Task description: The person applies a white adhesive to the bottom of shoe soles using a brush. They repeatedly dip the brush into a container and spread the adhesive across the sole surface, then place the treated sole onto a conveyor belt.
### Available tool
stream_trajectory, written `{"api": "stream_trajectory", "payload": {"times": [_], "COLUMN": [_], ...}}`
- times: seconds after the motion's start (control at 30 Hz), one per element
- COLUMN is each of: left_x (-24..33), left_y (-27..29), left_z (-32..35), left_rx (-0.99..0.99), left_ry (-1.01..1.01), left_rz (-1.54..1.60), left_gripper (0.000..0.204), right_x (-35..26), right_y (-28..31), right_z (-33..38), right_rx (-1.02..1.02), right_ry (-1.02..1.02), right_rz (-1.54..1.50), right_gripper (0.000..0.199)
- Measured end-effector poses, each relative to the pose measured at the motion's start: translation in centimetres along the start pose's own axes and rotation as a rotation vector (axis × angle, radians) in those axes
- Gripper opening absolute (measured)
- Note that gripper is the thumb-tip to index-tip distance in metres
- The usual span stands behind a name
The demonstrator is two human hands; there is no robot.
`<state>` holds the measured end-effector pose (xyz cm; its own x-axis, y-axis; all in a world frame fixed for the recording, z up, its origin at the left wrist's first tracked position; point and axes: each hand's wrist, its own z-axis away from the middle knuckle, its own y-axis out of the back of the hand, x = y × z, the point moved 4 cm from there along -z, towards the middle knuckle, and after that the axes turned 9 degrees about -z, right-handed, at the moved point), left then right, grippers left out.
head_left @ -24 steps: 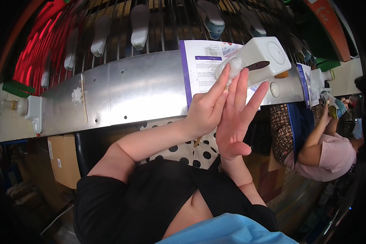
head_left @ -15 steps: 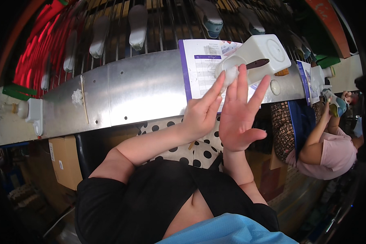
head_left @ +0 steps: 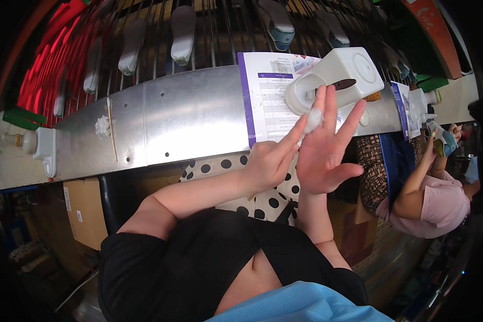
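Though against right fingers (head_left: 331, 104), wad (head_left: 314, 121) at tip of left grip (head_left: 266, 165).

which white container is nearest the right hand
The middle container, with the dark handle across it, partly behind the right hand; the left container and right container sit farther off.

The person wore a black V-necked top (head_left: 204, 257) with loose, plain short sleeves (head_left: 124, 255); cream cloth (head_left: 265, 206) scattered with round black dots covered the lap, and light blue, finely dimpled fabric (head_left: 300, 304) bulged along the lower edge
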<state>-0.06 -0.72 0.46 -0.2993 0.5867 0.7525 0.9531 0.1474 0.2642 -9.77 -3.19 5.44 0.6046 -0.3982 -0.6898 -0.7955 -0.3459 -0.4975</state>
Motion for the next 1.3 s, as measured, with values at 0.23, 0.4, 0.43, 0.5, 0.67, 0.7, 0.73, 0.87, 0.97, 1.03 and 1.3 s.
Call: {"api": "stream_trajectory", "payload": {"times": [0.23, 0.4, 0.43, 0.5, 0.67, 0.7, 0.73, 0.87, 0.97, 1.03, 1.3], "left_x": [-0.7, 0.5, 0.9, 1.5, 0.2, -0.1, 0.1, 0.6, 1.0, 1.0, 0.7], "left_y": [1.2, -0.2, -0.4, -0.3, 1.3, 1.4, 1.2, 0.1, 0.4, 1.0, 0.2], "left_z": [-2.5, -1.0, -0.6, -0.1, -2.9, -3.2, -3.5, -2.4, -1.4, -1.5, -2.1], "left_rx": [0.142, 0.093, 0.066, 0.025, 0.212, 0.256, 0.248, 0.131, 0.123, 0.132, 0.153], "left_ry": [0.027, -0.043, -0.095, -0.195, -0.162, -0.098, -0.168, -0.096, -0.127, -0.153, -0.028], "left_rz": [0.019, -0.042, -0.044, -0.043, -0.077, -0.098, -0.055, -0.048, -0.011, -0.023, 0.078], "left_gripper": [0.053, 0.058, 0.058, 0.059, 0.058, 0.059, 0.059, 0.060, 0.059, 0.058, 0.062], "right_x": [-0.8, -0.6, -0.9, -1.5, -2.1, -2.1, -2.0, -1.7, -2.0, -2.4, -1.7], "right_y": [-1.4, -1.3, -0.8, -0.1, -0.6, -0.9, -1.2, -1.3, -0.7, -0.5, -1.8], "right_z": [1.3, 0.9, 0.5, -0.4, 0.0, 0.4, 0.5, 0.5, -0.1, -0.2, 1.3], "right_rx": [-0.098, -0.034, -0.002, 0.033, 0.061, 0.053, 0.048, 0.070, 0.105, 0.121, -0.019], "right_ry": [-0.032, -0.047, -0.054, -0.060, -0.108, -0.127, -0.113, -0.070, -0.116, -0.143, -0.065], "right_rz": [-0.193, -0.078, -0.086, -0.176, -0.648, -0.752, -0.719, -0.706, -0.725, -0.774, -0.667], "right_gripper": [0.118, 0.129, 0.127, 0.121, 0.115, 0.114, 0.113, 0.112, 0.113, 0.114, 0.117]}}
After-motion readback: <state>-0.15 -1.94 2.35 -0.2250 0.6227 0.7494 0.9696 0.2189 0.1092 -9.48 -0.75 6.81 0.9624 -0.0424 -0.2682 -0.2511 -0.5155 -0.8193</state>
